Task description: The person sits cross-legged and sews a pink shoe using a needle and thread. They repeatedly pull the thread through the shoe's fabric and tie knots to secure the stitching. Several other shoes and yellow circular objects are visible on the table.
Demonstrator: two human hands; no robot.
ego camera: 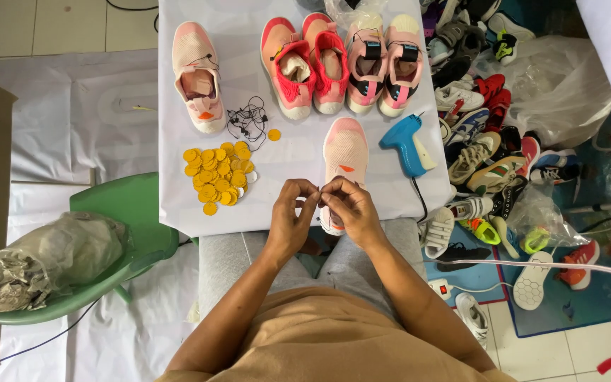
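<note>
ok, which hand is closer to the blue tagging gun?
Right. The right hand sits below-left of the blue tagging gun; the left hand is farther left, beyond the right one.

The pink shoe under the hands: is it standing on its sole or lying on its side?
On its sole. The pink shoe shows its mesh top and toe cap facing up on the white table; both hands cover its heel end.

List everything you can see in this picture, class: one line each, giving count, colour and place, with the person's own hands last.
Table: one, white cover, centre.
Pink shoes: six; single far left, pair middle, pair right, one by the hands.
Round tags: a pile, yellow, table left.
Black strings: a tangle, above the tags.
Tagging gun: one, blue, table right.
Chair: one, green, left.
Crumpled bag: one, grey, on the chair.
Shoe heap: many, mixed colours, floor right.
Left hand, right hand: fingertips pinched together over the near shoe.
</note>
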